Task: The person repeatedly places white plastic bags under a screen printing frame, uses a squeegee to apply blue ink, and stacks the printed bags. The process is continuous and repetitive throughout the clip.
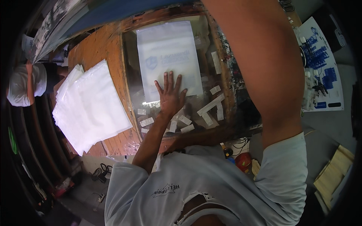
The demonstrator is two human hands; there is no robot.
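Observation:
My left hand lies flat, fingers spread, on the lower part of a translucent whitish plastic bag. A faint blue shield emblem and lettering show on the bag. It rests upon a glass panel set in a worn wooden frame. Short strips of pale tape are stuck to the glass around the bag's lower edge. My right arm reaches up and forward past the top edge of the picture, so its hand is out of view.
Left of the glass, a fanned stack of similar white bags lies on the wooden table. A large blue-and-grey panel slants above the far edge. A blue-marked white sheet hangs at right. Another person is at far left.

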